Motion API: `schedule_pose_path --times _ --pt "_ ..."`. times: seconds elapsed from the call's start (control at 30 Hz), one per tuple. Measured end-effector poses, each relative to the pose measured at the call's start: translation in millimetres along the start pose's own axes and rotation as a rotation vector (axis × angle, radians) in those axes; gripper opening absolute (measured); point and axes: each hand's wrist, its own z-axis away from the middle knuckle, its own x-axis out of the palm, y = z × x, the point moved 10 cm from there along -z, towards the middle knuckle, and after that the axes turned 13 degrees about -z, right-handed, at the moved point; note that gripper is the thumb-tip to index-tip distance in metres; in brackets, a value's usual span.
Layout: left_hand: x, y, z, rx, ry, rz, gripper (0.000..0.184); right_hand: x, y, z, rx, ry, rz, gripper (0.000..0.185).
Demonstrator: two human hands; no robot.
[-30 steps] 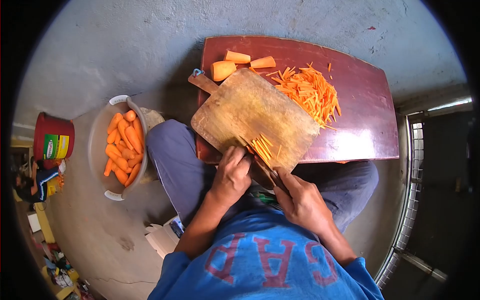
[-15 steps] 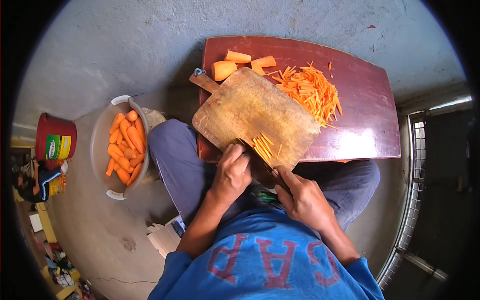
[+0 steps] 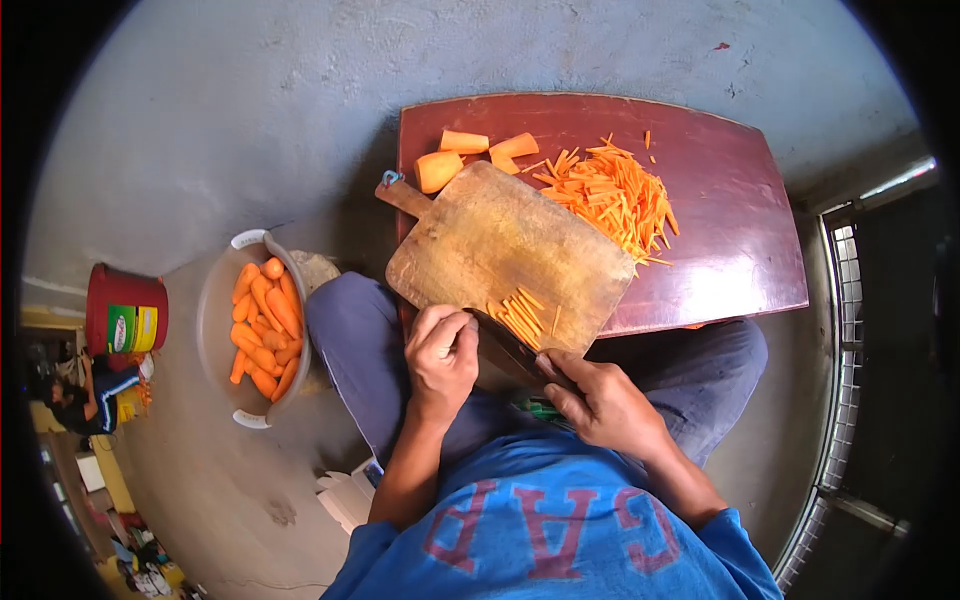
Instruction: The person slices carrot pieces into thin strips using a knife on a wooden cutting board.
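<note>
A worn wooden cutting board lies tilted across the table's near edge, with a small row of carrot sticks on its near side. My right hand is wrapped round the handle of a dark-bladed knife. The blade lies along the board's near edge, beside the carrot sticks. My left hand is closed at the board's near left edge, close to the knife's tip; whatever its fingers hold, if anything, is hidden. Beyond the board is a heap of carrot sticks, and several thick carrot chunks sit by the board's handle.
The dark red table stands against a blue-grey wall. On the left, a grey basin holds several whole peeled carrots. Farther left are a red bucket and another person. A barred door frame is at the right.
My left hand has shifted slightly left, away from the carrot sticks. My right hand still grips the knife, its blade now at the board's edge. The whole view has shifted a little.
</note>
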Motion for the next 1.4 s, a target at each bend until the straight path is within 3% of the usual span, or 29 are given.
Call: schedule_pose_path --times 0.07,0.13,0.4,0.43,0.53,0.67,0.7,0.8,0.93,1.0,1.1,1.13,1.2,1.23,1.4 --pt "3.5 -6.8 0.9 -0.025 -0.045 -0.001 0.01 -5.1 13.3 -5.3 0.033 -0.013 0.041 0.041" --pt "5.4 -6.1 1.7 -0.033 -0.071 0.001 0.01 -29.1 6.5 -7.8 -0.086 0.062 0.027 0.037" --pt "28.5 33.3 -1.7 0.176 -0.187 -0.098 0.009 -191.2 58.1 -51.3 0.081 0.36 -0.036 0.03" --pt "33.1 37.8 -2.1 0.199 -0.212 -0.095 0.01 -206.3 43.8 -57.6 -0.098 0.402 0.095 0.03" --pt "46.4 56.8 -8.6 0.21 -0.282 0.015 0.012 -229.1 49.0 -50.7 -0.148 0.524 -0.043 0.032" --pt "68.8 88.9 -41.2 0.183 -0.353 0.116 0.016 -216.5 18.5 -14.8 -0.534 0.611 0.179 0.036" --pt "74.6 97.2 -54.3 0.2 -0.348 0.126 0.02 -212.0 18.9 -12.9 -0.47 0.548 0.331 0.052" --pt "94.4 140.6 -106.4 0.338 -0.295 0.18 0.027 -193.5 8.6 -9.4 -0.379 0.521 0.587 0.053" --pt "152.2 182.8 -163.5 0.545 -0.396 -0.027 0.047 -171.7 -3.8 -4.4 -0.483 0.464 0.747 0.054" --pt "182.5 185.4 -173.3 0.626 -0.471 -0.229 0.048 -165.2 -8.2 0.5 -0.489 0.439 0.806 0.055" --pt "211.0 167.0 -204.1 0.549 -0.429 -0.374 0.045 -169.6 -8.0 4.4 -0.462 0.46 0.834 0.049" --pt "210.9 157.6 -209.2 0.489 -0.419 -0.289 0.044 -170.8 -7.0 5.3 -0.457 0.46 0.833 0.049" --pt "207.0 132.8 -220.5 0.363 -0.392 -0.125 0.042 -178.6 -4.6 6.4 -0.398 0.448 0.698 0.046" --pt "192.8 129.3 -216.5 0.47 -0.27 -0.138 0.037 -182.4 -3.8 6.5 -0.372 0.443 0.633 0.044" --pt "154.7 27.2 -173.8 0.103 -0.335 -0.035 0.029 -174.8 -1.1 -1.1 -0.316 0.284 0.17 0.03"
